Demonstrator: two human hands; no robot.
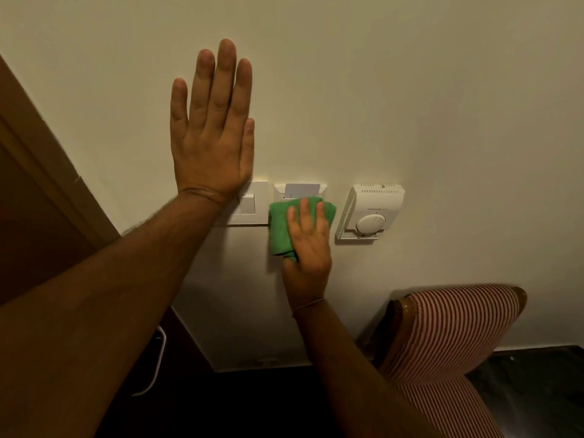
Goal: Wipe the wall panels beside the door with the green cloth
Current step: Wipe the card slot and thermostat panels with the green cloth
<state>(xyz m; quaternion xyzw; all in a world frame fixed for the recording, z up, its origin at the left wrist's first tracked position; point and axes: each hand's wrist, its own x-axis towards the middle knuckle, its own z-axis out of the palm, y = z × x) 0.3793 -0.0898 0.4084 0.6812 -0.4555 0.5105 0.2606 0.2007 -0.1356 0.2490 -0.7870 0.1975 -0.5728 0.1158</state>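
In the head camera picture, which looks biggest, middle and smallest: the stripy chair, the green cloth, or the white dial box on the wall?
1. Stripy chair, clearly the biggest, though it is nearer the camera.
2 and 3. Green cloth and white dial box look about alike; the right hand hides part of the cloth, so no ranking.

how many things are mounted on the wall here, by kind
switch plate: 1
key card holder with card, partly under the green cloth: 1
thermostat with dial: 1
total: 3
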